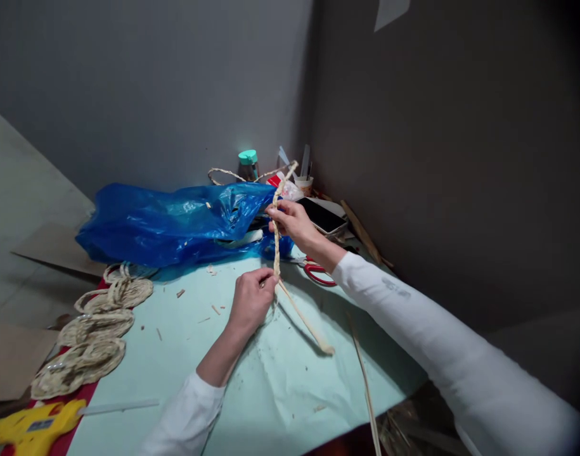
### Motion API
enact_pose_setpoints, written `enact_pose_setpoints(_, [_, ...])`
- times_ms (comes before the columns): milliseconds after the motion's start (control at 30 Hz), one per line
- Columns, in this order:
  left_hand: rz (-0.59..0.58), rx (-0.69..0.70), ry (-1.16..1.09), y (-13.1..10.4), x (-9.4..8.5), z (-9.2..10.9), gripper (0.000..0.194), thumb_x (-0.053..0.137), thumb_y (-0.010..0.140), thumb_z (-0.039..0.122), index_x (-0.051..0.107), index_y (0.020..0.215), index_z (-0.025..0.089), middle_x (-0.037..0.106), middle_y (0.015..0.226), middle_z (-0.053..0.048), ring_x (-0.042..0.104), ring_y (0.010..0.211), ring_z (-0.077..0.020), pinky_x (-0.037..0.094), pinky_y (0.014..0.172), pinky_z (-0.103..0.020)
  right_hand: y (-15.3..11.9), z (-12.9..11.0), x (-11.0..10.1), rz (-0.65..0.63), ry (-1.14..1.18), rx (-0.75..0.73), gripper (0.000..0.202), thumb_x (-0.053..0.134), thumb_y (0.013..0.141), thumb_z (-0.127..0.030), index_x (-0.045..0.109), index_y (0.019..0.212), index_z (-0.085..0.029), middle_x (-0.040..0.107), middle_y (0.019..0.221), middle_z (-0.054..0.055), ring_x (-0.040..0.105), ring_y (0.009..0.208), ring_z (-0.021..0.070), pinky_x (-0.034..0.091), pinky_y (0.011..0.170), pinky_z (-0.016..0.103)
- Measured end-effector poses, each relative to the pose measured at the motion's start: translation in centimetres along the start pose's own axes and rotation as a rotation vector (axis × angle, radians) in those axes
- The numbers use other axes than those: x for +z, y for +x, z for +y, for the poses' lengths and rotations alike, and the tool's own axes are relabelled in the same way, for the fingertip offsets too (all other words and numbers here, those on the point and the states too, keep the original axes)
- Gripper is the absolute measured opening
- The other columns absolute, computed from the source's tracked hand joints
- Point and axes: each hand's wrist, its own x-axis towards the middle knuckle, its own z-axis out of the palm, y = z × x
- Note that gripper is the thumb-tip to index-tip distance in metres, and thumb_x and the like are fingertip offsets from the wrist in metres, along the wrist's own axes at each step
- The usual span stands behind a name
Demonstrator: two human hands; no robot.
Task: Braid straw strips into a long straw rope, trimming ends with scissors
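The left forearm reaches up from the bottom edge, its hand [252, 297] low over the middle of the tabletop [189, 361]; the right arm stretches in from the lower right corner, white sleeve pushed back from the wrist, its hand [293, 223] higher and farther away. The tabletop has a pale green cover scattered with small scraps, and grey walls [199, 88] meet in a corner behind it. A crumpled blue plastic bag [175, 221] lies along the far side, woven straw pieces [90, 364] line the left edge, and a yellow glue gun [37, 425] sits nearest. Red-handled scissors [321, 273] and a smartphone [322, 215] lie near the right hand. Both hands are closed in pinches on a straw braid [277, 247], which stands nearly upright between them: the right hand grips its upper part, the left its lower end, where a loose strand [309, 323] slants down rightward.
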Motion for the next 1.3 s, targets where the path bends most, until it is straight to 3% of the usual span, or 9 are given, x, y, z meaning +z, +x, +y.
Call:
enact_pose_setpoints(200, [0.012, -0.141, -0.119, 0.8, -0.1, -1.7, 0.020, 0.060, 0.071, 0.032, 0.068, 0.066, 0.015, 0.053, 0.055, 0.002, 0.042, 0.054, -0.0121, 0.031, 0.054, -0.024, 3.0, 2.6, -0.2, -0.076, -0.279, 0.067, 0.014, 0.049, 0.089, -0.020, 0.050, 0.076, -0.017, 0.056, 0.057, -0.002, 0.052, 0.050, 0.0096, 0.037, 0.048, 0.019])
enact_pose_setpoints(367, [0.013, -0.248, -0.237, 0.9, -0.1, -2.7, 0.021, 0.068, 0.066, 0.034, 0.072, 0.072, 0.014, 0.054, 0.053, 0.003, 0.035, 0.048, -0.0095, 0.025, 0.049, -0.024, 1.4, -2.3, -3.5, -0.229, -0.678, 0.071, 0.023, 0.059, 0.085, -0.020, 0.054, 0.063, -0.014, 0.054, 0.053, 0.001, 0.049, 0.048, 0.0111, 0.035, 0.052, 0.023])
enact_pose_setpoints(467, [0.016, -0.282, -0.254, 0.8, -0.1, -2.6, 0.020, 0.069, 0.064, 0.032, 0.072, 0.072, 0.013, 0.046, 0.047, 0.005, 0.028, 0.045, -0.0080, 0.020, 0.046, -0.024, -3.1, -6.9, -5.9, -0.235, -1.138, -0.109, 0.022, 0.058, 0.087, -0.023, 0.059, 0.067, -0.014, 0.058, 0.060, 0.003, 0.051, 0.055, 0.0119, 0.032, 0.057, 0.025])
enact_pose_setpoints(667, [0.013, -0.280, -0.262, 0.7, -0.1, -2.4, 0.023, 0.071, 0.062, 0.034, 0.071, 0.070, 0.013, 0.046, 0.047, 0.005, 0.027, 0.045, -0.0067, 0.015, 0.044, -0.023, -17.4, -7.8, -5.7, -0.409, -1.557, 0.258, 0.029, 0.058, 0.087, -0.036, 0.065, 0.072, -0.013, 0.067, 0.070, 0.013, 0.059, 0.059, 0.0197, 0.022, 0.052, 0.030])
enact_pose_setpoints(767, [0.009, -0.287, -0.315, 0.7, -0.1, -2.2, 0.027, 0.073, 0.059, 0.036, 0.071, 0.071, 0.011, 0.044, 0.046, 0.006, 0.027, 0.044, -0.0059, 0.014, 0.044, -0.022, -21.8, -5.6, -4.2, -0.430, -1.431, 0.264, 0.017, 0.049, 0.089, -0.016, 0.064, 0.081, -0.015, 0.068, 0.077, 0.008, 0.061, 0.063, 0.0170, 0.023, 0.054, 0.031])
enact_pose_setpoints(900, [0.014, -0.334, -0.422, 0.7, -0.2, -2.2, 0.034, 0.077, 0.054, 0.037, 0.070, 0.073, 0.010, 0.036, 0.044, 0.009, 0.022, 0.042, -0.0041, 0.011, 0.043, -0.020, -22.6, -4.5, -4.1, -0.248, -1.356, 0.231, 0.015, 0.047, 0.083, -0.008, 0.060, 0.080, -0.014, 0.066, 0.081, 0.009, 0.057, 0.066, 0.0158, 0.026, 0.057, 0.030])
enact_pose_setpoints(1000, [0.002, -0.323, -0.465, 0.8, -0.2, -2.6, 0.037, 0.079, 0.053, 0.039, 0.069, 0.074, 0.010, 0.032, 0.044, 0.010, 0.020, 0.041, -0.0032, 0.010, 0.042, -0.019, -21.7, -4.5, -5.3, -0.096, -1.124, 0.228, 0.009, 0.049, 0.080, -0.012, 0.057, 0.077, -0.014, 0.062, 0.076, 0.007, 0.052, 0.065, 0.0139, 0.030, 0.058, 0.027])
enact_pose_setpoints(1133, [-0.018, -0.300, -0.454, 0.9, -0.3, -3.3, 0.039, 0.080, 0.054, 0.040, 0.069, 0.077, 0.010, 0.032, 0.044, 0.010, 0.021, 0.041, -0.0029, 0.010, 0.041, -0.018, -20.6, -4.4, -6.9, 0.066, -0.378, 0.241, 0.013, 0.051, 0.082, -0.025, 0.054, 0.091, -0.016, 0.056, 0.073, 0.000, 0.048, 0.061, 0.0106, 0.038, 0.058, 0.023])
enact_pose_setpoints(1300, [-0.014, -0.300, -0.449, 0.8, -0.4, -3.3, 0.041, 0.081, 0.053, 0.041, 0.069, 0.077, 0.010, 0.031, 0.044, 0.010, 0.020, 0.041, -0.0025, 0.010, 0.041, -0.018, -20.2, -4.3, -8.0, 0.057, 0.043, 0.223, 0.028, 0.062, 0.078, -0.042, 0.056, 0.085, -0.015, 0.055, 0.079, 0.002, 0.054, 0.069, 0.0117, 0.046, 0.066, 0.026])
